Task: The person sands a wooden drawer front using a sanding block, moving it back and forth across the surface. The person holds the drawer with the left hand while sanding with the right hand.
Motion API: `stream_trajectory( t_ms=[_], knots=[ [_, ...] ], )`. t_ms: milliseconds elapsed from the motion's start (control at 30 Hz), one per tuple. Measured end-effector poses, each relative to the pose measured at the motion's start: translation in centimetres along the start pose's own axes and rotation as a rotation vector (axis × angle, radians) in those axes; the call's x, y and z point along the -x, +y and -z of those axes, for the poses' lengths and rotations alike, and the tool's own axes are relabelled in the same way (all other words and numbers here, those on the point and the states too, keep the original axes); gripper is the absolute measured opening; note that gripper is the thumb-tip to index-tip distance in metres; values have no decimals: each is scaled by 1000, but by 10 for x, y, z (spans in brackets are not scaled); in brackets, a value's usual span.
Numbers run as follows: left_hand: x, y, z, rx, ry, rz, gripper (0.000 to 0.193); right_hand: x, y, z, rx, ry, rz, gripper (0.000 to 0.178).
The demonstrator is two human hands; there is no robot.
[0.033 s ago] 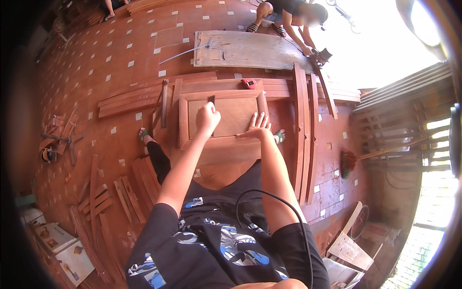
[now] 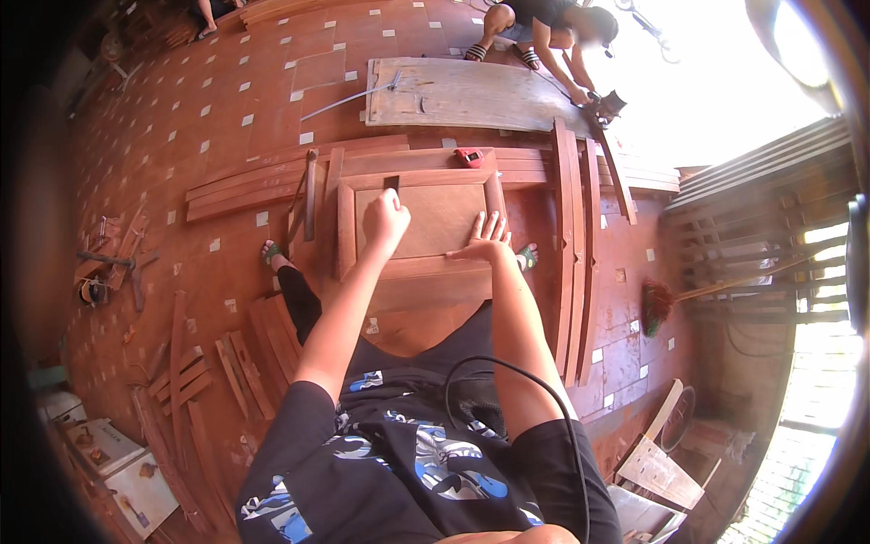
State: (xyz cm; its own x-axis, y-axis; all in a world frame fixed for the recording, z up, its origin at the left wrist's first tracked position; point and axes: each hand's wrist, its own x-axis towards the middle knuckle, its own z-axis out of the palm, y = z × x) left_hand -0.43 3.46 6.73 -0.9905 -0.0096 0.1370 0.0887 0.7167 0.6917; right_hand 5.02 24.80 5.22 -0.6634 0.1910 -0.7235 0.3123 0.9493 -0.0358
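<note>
A framed wooden panel (image 2: 435, 222) lies in front of me, with a raised reddish-brown border around a lighter centre. My left hand (image 2: 388, 225) is closed in a fist over the left part of that centre. Past its knuckles sticks a dark flat strip (image 2: 392, 183), reaching toward the far border; its kind I cannot make out, as the fist covers the rest. My right hand (image 2: 485, 241) presses on the panel's near right corner, fingers spread and nothing held. A red tape measure (image 2: 468, 158) sits beyond the far border.
Long timber pieces (image 2: 571, 263) stand to the right, others (image 2: 245, 195) lie behind the panel. Offcuts (image 2: 186, 381) are scattered at left. Farther off, a person (image 2: 553, 36) crouches with a tool at a grey board (image 2: 471, 95). A broom (image 2: 657, 304) leans at right.
My left fist and the dark strip have shifted slightly left across the panel. My right hand stays in place.
</note>
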Motion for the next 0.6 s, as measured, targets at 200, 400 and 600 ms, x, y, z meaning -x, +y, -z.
stream_trajectory(
  t_ms=[200, 400, 600],
  knots=[
    [-4, -29, 0, -186, -22, -142, 10, -3, -4, 9, 2, 14, 11, 143],
    [-2, -31, 1, -95, -74, -98, 9, -2, -5, 10, -7, 3, 6, 143],
    [3, -25, 1, -100, -132, -133, 8, -4, -4, 8, -7, 1, -8, 143]
  ],
)
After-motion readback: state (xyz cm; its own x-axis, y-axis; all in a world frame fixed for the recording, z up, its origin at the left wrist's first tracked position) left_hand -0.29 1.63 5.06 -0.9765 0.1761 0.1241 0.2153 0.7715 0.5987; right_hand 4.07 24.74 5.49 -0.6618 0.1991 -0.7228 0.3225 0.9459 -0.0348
